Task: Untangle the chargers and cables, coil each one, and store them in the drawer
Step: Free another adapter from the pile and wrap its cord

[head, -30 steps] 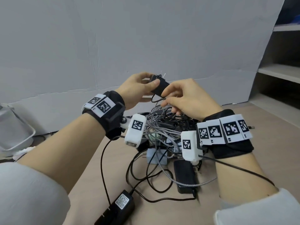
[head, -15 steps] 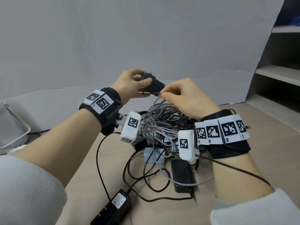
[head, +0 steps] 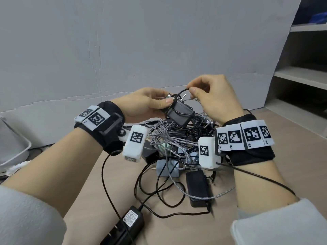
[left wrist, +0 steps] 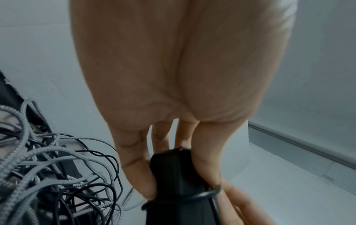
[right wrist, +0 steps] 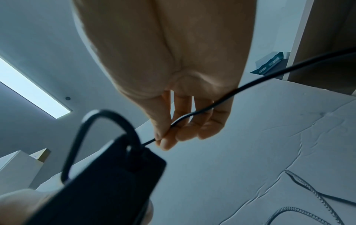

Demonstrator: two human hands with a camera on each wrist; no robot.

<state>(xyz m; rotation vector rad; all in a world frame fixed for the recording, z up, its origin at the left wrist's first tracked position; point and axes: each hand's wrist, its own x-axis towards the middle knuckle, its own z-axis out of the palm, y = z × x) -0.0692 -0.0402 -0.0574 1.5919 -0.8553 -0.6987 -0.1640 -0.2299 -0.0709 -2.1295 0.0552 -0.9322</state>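
Black charger [head: 179, 113] now sits tilted above the pile [head: 177, 140], gripped in left hand [head: 141, 105], while right hand [head: 215, 99] pinches its thin cable [right wrist: 212, 107] higher than before, so it's coming free.

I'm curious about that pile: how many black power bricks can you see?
3: one black charger held in the left hand above the tangle, one lying on the floor ahead, one nearest the person. More may hide under the cables.
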